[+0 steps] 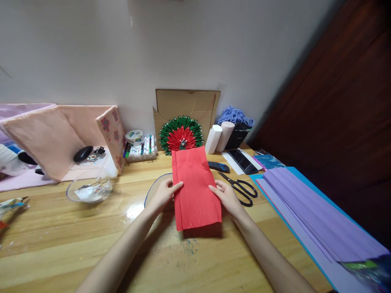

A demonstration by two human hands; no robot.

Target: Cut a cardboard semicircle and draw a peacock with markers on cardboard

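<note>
A rectangular sheet of red crepe paper is held up above the table, with a fold line running down near its left edge. My left hand grips its left edge, thumb on the front. On the opposite edge, my right hand pinches the paper the same way. The fingers behind the sheet are partly hidden. Partly covered by the paper and my left hand is a round flat piece with a blue rim. Black-handled scissors lie just right of my right hand, below a utility knife.
Behind stands a green and red fan-shaped paper craft against cardboard. Markers, a clear bowl and a pink padded box are to the left. Purple paper, a phone and white rolls are to the right.
</note>
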